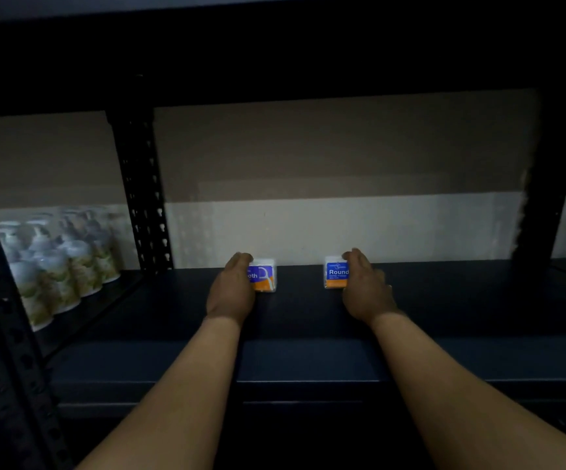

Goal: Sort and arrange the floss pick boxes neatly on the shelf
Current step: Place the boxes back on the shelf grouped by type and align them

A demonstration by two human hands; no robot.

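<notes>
While each hand curls round its own box, the left hand (232, 291) grips the small clear plastic floss pick box with a blue and orange label (264, 278) from nine o'clock, and the right hand (364, 290) holds the matching "Round" box (335, 275) from three o'clock. Both boxes stand upright, well apart, at the back of the dark metal shelf (308, 354) near the pale wall, probably to start a row. White pump bottles (55, 266) crowd the bay at nine o'clock.
</notes>
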